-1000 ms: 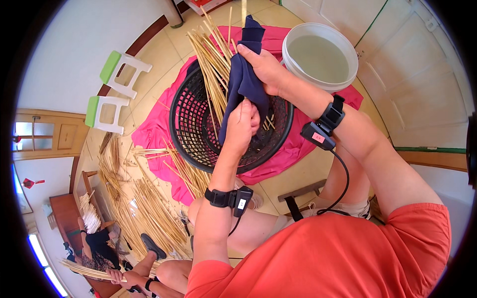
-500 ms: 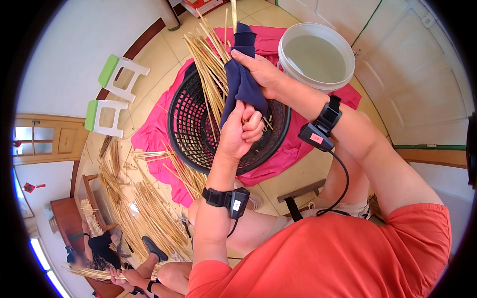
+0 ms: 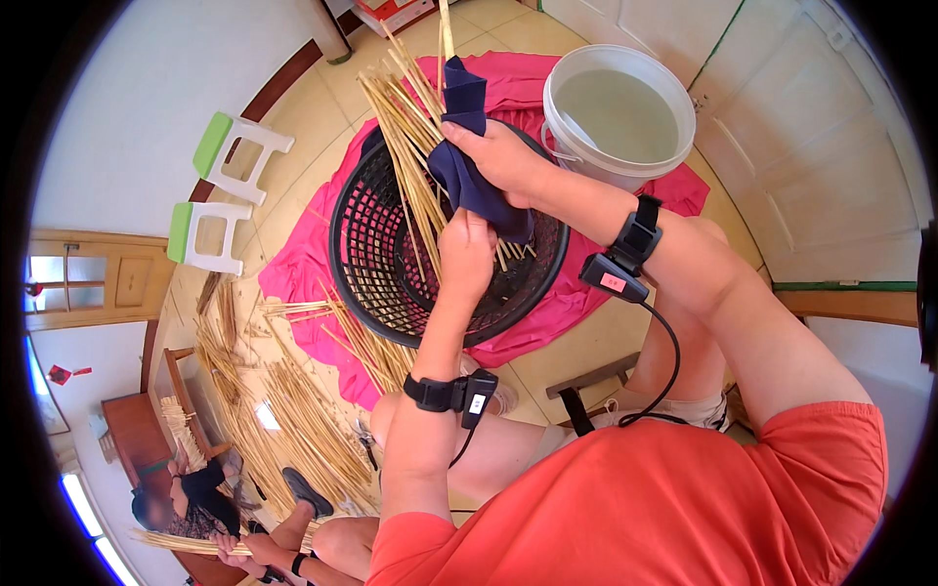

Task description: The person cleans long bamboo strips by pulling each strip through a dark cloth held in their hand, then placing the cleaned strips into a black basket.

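A navy cloth (image 3: 467, 178) is wrapped about a pale stalk (image 3: 446, 34), whose upper end sticks out past the cloth. My right hand (image 3: 496, 161) closes round the cloth at its middle, thumb along the top. Lower down, my left hand (image 3: 467, 256) is closed at the cloth's lower part, back of the hand up; its fingertips are hidden. Both hands are over a black plastic basket (image 3: 376, 264). A bundle of straw-coloured stalks (image 3: 405, 127) leans in the basket, just left of the cloth.
A white bucket of cloudy water (image 3: 625, 112) stands right of the basket on a pink sheet (image 3: 313, 273). More stalks (image 3: 293, 420) cover the floor at left, below two green-topped stools (image 3: 220, 220). Another person's hands (image 3: 234, 549) hold stalks at lower left.
The cloth, the stalk and my right hand have shifted a little left and down. My left hand has turned, so its curled fingers no longer show. The bucket handle has come into view.
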Tool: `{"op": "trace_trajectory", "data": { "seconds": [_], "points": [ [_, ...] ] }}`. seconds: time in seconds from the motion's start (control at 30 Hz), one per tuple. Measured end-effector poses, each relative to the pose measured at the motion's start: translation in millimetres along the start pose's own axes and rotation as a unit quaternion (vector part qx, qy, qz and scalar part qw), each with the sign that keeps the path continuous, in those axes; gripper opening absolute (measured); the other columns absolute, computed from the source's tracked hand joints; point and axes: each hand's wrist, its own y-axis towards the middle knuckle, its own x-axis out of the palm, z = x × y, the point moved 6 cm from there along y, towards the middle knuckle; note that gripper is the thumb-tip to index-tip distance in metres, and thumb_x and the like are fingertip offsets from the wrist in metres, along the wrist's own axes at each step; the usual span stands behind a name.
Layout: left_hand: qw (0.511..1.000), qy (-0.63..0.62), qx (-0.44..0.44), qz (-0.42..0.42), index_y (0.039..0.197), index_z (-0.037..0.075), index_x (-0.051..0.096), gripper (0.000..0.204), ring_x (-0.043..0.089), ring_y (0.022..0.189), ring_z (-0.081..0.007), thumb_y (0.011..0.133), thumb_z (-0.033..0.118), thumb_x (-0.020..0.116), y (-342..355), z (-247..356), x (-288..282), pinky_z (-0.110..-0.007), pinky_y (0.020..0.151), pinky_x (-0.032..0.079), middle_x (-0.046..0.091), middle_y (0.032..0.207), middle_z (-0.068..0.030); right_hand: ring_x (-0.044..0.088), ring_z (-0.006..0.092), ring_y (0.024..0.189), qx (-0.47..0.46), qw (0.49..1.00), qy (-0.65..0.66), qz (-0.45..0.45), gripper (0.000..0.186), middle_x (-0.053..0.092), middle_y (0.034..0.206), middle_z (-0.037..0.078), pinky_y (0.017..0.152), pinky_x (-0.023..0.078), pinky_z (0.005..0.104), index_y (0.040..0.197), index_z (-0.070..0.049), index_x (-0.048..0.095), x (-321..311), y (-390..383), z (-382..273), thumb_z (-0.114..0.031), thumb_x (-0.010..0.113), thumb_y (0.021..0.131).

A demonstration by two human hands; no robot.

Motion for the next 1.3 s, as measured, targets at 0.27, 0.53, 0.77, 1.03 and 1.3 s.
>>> {"op": "trace_trajectory", "data": {
  "seconds": [0.27, 0.53, 0.77, 1.03, 1.3],
  "points": [
    [0.778, -0.558, -0.164, -0.237, 0.069, 0.015, 0.032, 0.037, 0.021, 0.039, -0.0049, 0.097, 0.039, 0.026, -19, 27, 12, -0.019, 0.036, 0.017, 0.026, 0.051, 0.0045, 0.05, 0.0079, 0.057, 0.06, 0.992, 0.079, -0.077, 0.025, 0.054, 0.072, 0.0, 0.052, 0.045, 0.0248, 0.088, -0.007, 0.052, 18, -12, -13, -0.033, 0.054, 0.089],
    [0.943, -0.263, -0.195, -0.054, 0.075, 0.008, 0.042, 0.038, 0.025, 0.04, -0.0037, 0.095, 0.04, 0.035, -10, -1, 4, -0.02, 0.037, 0.019, 0.03, 0.052, 0.0049, 0.047, 0.0075, 0.056, 0.018, 1.0, -0.019, 0.013, 0.021, 0.054, 0.07, -0.001, 0.052, 0.042, 0.0245, 0.085, -0.005, 0.055, 9, -6, -7, -0.026, 0.053, 0.089],
    [0.998, -0.009, -0.039, 0.057, 0.083, 0.001, 0.05, 0.026, 0.048, 0.05, -0.0161, 0.093, 0.023, 0.043, -4, -2, -10, -0.029, 0.048, 0.038, 0.049, 0.059, -0.0063, 0.047, 0.007, 0.058, -0.03, 0.997, -0.022, 0.066, 0.018, 0.053, 0.072, -0.002, 0.053, 0.042, 0.0244, 0.088, -0.005, 0.055, 2, -1, -15, -0.022, 0.051, 0.09],
    [0.978, 0.136, 0.082, 0.137, 0.083, -0.001, 0.054, 0.025, 0.056, 0.061, -0.0283, 0.092, 0.02, 0.044, -11, 24, -15, -0.035, 0.058, 0.043, 0.056, 0.067, -0.0157, 0.052, 0.0069, 0.061, -0.033, 0.996, 0.037, 0.073, 0.02, 0.056, 0.073, -0.002, 0.054, 0.044, 0.0242, 0.087, -0.007, 0.056, -3, 6, -15, -0.027, 0.054, 0.089],
    [0.994, -0.057, 0.019, 0.092, 0.085, 0.002, 0.052, 0.022, 0.034, 0.047, -0.0035, 0.094, 0.018, 0.04, -3, -4, -16, -0.02, 0.042, 0.027, 0.041, 0.058, 0.0045, 0.049, 0.0079, 0.06, -0.055, 0.998, -0.027, 0.021, 0.021, 0.054, 0.072, 0.0, 0.054, 0.042, 0.0251, 0.087, -0.004, 0.055, 14, -6, -5, -0.024, 0.052, 0.09]
  ]
}}
